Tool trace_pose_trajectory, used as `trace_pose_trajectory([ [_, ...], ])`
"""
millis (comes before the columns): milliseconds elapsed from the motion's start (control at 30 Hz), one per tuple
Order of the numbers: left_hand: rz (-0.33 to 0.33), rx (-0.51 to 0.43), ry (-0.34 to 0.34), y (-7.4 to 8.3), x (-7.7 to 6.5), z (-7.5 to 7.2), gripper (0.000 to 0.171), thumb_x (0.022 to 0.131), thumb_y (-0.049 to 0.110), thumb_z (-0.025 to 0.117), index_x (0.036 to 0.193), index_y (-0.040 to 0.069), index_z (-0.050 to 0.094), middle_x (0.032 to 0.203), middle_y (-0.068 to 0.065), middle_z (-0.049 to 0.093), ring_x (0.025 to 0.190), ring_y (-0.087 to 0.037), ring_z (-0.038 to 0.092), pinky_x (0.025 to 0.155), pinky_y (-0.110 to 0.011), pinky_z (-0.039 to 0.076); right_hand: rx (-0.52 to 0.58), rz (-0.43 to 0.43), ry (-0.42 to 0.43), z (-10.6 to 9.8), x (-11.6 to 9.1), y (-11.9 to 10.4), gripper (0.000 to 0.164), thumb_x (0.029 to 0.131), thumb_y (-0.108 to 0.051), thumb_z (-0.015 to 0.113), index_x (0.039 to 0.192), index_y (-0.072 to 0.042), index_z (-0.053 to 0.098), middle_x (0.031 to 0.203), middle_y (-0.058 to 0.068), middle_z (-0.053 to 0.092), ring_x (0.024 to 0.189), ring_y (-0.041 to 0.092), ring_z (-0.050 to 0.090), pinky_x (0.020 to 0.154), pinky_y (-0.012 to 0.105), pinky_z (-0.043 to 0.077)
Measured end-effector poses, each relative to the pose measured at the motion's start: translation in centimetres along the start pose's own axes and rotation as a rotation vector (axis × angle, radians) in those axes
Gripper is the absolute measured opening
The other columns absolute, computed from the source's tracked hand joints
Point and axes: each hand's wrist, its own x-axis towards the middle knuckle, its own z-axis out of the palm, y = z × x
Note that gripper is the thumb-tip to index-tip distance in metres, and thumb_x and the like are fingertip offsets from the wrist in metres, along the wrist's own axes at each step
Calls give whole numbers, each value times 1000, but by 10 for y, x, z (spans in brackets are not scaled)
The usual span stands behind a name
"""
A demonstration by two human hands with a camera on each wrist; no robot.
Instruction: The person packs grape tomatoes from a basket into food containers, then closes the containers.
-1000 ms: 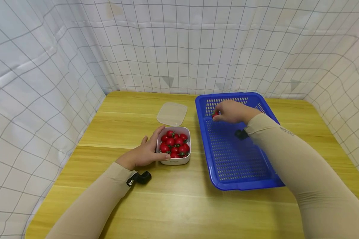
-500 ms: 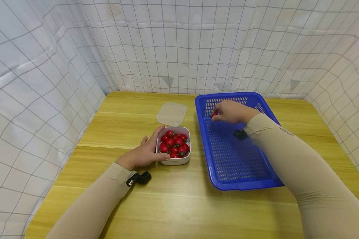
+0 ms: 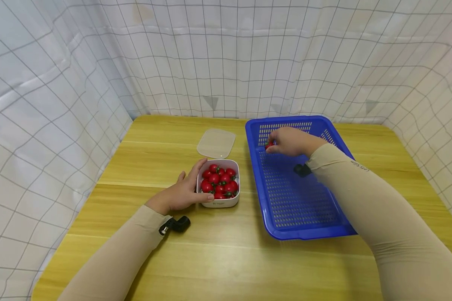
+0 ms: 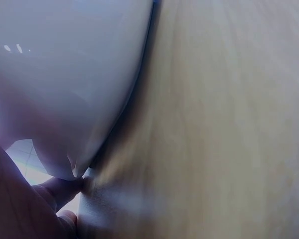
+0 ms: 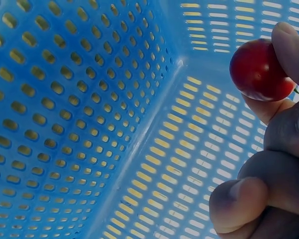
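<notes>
Inside the blue basket (image 3: pixel 265 184), toward its far left corner, my right hand (image 3: pixel 291 141) pinches a cherry tomato (image 5: pixel 261 69) between thumb and fingertips. The tomato is held off the basket floor, and a bit of green stem shows beside it in the right wrist view. My left hand (image 3: pixel 181 194) holds a small white box (image 3: pixel 222 203) from its left side, thumb along the near wall and fingers at the far left. Several red cherry tomatoes (image 3: pixel 214 178) with green stems lie in that box. In the left wrist view, the white wall fills the upper left.
A translucent flat lid (image 3: pixel 216 143) lies on the wooden table (image 3: pixel 218 255) behind the box. The basket stands to the right of the box, with a narrow strip of table between them. White grid-patterned curtains (image 3: pixel 229 58) enclose the table at the back and sides.
My right hand has shifted very slightly left with the tomato still pinched. The left hand and the box have stayed in place.
</notes>
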Motion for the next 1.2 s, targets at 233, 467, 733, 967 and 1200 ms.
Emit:
trace_pose_trajectory([
  [233, 1, -11, 3, 1, 0, 0, 113, 91, 46, 75, 169, 18, -1, 174, -13, 23, 161, -42, 23, 126, -64, -18, 17, 5, -8, 2, 0, -1, 27, 102, -26, 70, 110, -1, 73, 97, 8, 71, 88, 23, 64, 88, 46, 54],
  [467, -1, -23, 0, 2, 0, 0, 113, 90, 46, 76, 169, 19, -1, 174, -13, 23, 161, -42, 21, 126, -64, -18, 19, 4, -5, 2, 0, -2, 27, 101, -26, 71, 111, -1, 74, 100, 9, 72, 91, 24, 66, 91, 48, 55],
  [733, -8, -23, 3, 0, 0, 1, 114, 90, 46, 76, 169, 19, -1, 174, -13, 23, 161, -42, 22, 126, -64, -18, 22, 6, -14, 3, 0, -2, 24, 102, -26, 70, 108, -2, 74, 98, 9, 70, 87, 23, 63, 87, 46, 54],
  [967, -11, -28, 6, 1, 0, 2, 114, 90, 46, 76, 169, 18, -1, 174, -14, 22, 161, -42, 21, 126, -64, -18, 39, 2, -8, 7, 0, -1, 22, 101, -25, 72, 103, -3, 73, 92, 7, 68, 81, 20, 59, 78, 40, 51],
  [1200, -18, -26, 10, -1, 1, 3, 114, 91, 47, 76, 169, 19, -3, 175, -14, 20, 162, -43, 20, 125, -63, -20, 57, 8, -32, 11, -1, 0, 25, 101, -25, 71, 108, -2, 73, 97, 9, 71, 85, 22, 63, 82, 43, 54],
])
